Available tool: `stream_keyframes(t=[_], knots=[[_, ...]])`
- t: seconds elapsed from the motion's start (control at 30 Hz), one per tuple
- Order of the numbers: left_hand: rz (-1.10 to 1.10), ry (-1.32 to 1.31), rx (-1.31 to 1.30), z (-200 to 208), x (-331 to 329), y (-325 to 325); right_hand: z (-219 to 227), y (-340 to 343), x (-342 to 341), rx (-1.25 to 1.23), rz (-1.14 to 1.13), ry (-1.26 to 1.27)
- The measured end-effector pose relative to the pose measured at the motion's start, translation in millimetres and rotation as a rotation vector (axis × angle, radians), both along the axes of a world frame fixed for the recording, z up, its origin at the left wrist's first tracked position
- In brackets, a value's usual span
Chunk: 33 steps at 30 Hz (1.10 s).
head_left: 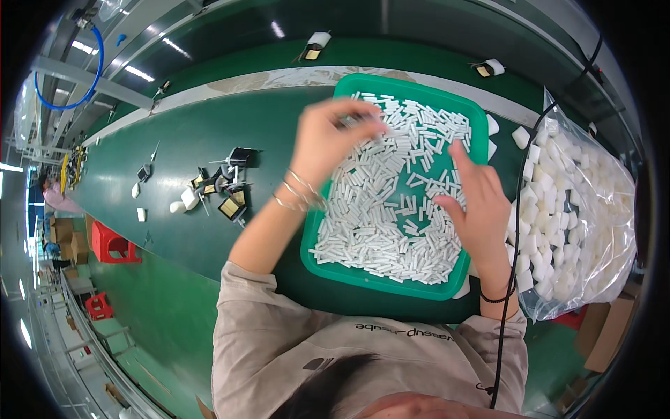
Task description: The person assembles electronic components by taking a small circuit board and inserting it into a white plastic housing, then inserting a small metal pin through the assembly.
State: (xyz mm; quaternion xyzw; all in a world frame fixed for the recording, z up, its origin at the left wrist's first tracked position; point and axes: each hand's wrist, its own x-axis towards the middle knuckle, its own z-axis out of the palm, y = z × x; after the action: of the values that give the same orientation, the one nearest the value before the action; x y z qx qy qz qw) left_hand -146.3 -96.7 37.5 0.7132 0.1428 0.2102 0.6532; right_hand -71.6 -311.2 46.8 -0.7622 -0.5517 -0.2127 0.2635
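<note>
A green plastic tray (310, 241) in front of me holds a large number of short white tubes (370, 248). Over the tray's far left part hovers my left hand (331, 133), its fingers curled and smeared by motion, so whether they pinch a tube cannot be made out. My right hand (481, 202) is at the tray's right side, index finger stretched forward and thumb apart, close to the tubes, with nothing visible in it. Between the hands a patch of green tray bottom shows through the tubes.
Left of the tray lie several small black-and-white parts with wires (227, 185). To the right sits a clear plastic bag (593, 202) of white foam-like caps, with a black cable (520, 216) hanging before it. Beyond is a green conveyor belt (405, 59) carrying similar parts.
</note>
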Motion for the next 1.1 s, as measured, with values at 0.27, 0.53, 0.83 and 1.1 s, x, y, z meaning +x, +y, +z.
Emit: stream_keyframes(t=[0.27, 0.53, 0.83, 1.1], knots=[[0.371, 0.617, 1.281, -39, -34, 145, -19, -8, -10, -0.370, 0.002, 0.363], [-0.182, 0.943, 1.467, 0, -110, 144, -35, -10, -14, -0.667, 0.137, 0.477], [0.099, 0.697, 1.173, 31, -104, 136, -27, -6, -12, -0.366, 0.164, 0.576], [-0.025, -0.107, 0.061, 55, -36, 5, -4, -16, -4, 0.071, 0.170, 1.027]])
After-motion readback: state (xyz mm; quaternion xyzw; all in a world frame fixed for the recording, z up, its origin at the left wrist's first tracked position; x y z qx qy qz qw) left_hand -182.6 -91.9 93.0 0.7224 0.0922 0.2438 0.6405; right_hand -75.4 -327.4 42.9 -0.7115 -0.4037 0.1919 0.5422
